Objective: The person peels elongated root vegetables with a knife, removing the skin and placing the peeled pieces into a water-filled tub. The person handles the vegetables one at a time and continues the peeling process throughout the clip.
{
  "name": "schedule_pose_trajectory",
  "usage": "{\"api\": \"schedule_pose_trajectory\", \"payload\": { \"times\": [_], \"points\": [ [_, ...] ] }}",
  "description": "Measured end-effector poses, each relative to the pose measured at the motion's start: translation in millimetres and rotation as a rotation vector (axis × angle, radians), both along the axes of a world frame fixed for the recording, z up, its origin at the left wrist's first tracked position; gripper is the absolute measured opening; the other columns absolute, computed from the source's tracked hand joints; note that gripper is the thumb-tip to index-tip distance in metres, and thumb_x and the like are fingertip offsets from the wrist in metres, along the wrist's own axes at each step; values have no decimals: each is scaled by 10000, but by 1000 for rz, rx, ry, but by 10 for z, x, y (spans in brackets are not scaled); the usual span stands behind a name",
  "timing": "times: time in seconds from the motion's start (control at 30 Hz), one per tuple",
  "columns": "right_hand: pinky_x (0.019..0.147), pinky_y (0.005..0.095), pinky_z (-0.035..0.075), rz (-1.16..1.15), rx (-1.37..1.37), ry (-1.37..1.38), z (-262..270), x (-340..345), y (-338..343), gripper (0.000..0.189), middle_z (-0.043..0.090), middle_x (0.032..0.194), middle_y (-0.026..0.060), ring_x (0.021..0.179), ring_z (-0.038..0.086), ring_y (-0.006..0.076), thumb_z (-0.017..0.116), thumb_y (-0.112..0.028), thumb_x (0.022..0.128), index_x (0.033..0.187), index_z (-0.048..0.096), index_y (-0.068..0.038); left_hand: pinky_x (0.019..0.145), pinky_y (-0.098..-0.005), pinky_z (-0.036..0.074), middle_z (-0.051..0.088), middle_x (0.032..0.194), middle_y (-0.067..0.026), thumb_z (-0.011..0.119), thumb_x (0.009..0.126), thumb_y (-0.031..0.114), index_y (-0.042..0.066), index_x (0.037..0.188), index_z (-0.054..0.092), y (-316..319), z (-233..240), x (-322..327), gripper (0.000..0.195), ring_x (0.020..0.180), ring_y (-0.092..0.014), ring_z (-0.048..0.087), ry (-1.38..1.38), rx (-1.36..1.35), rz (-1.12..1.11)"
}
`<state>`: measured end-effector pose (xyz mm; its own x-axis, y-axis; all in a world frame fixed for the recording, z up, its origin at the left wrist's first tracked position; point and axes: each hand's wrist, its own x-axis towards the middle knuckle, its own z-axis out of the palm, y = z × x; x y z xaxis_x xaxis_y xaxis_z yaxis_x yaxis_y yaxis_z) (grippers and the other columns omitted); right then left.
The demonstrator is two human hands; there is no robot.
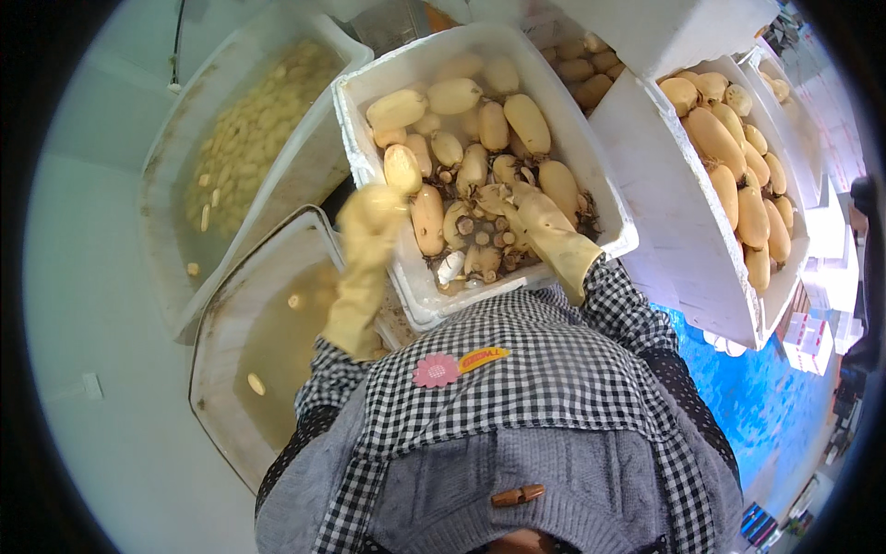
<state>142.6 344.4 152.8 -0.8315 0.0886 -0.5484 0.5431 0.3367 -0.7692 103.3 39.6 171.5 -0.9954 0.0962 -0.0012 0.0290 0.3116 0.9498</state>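
Observation:
A white foam box (pixel 626 232) of lotus root segments stands before me, cloudy water among them. My right hand (pixel 547 225), in a yellow rubber glove, reaches into its near right part, fingers down among the roots (pixel 473 170) and cut root ends (pixel 482 238); whether it grips one cannot be told. My left hand (pixel 374 208), gloved alike and blurred, is at the box's left wall, beside a pale root segment (pixel 402 168); its fingers and anything in them are unclear. A small white object (pixel 451 267) lies in the near left corner of the box.
A large tub (pixel 304 131) of water and many pale pieces stands at the upper left. Nearer is another tub (pixel 208 346) of murky water with a few floating pieces. On the right, a tilted foam box (pixel 713 277) holds lotus roots, above a blue floor (pixel 734 388).

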Motion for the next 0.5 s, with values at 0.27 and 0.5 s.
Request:
{"api": "schedule_pose_trajectory", "payload": {
  "times": [0.27, 0.5],
  "points": [
    [1005, 506, 631, 511, 599, 631, -532, -137, 38, 479, 753, 1308, 276, 1220, 753, 418, 684, -200, 1124, 1547, 582, 1, 915, -381, 594, 739, 1244, -123, 726, 1111, 540, 54, 1469, 681, -1580, -800, 699, 606, 1073, -265, 697, -405, 67, 811],
    [1022, 483, 622, 616, 657, 294, -679, -429, 88, 469, 756, 1305, 307, 1217, 765, 422, 704, -278, 1121, 1468, 599, 20, 1024, -395, 566, 706, 1365, -144, 711, 1126, 524, 50, 1531, 634, -1974, -1870, 1906, 628, 1186, -290, 685, -893, -48, 874]
  ]
}}
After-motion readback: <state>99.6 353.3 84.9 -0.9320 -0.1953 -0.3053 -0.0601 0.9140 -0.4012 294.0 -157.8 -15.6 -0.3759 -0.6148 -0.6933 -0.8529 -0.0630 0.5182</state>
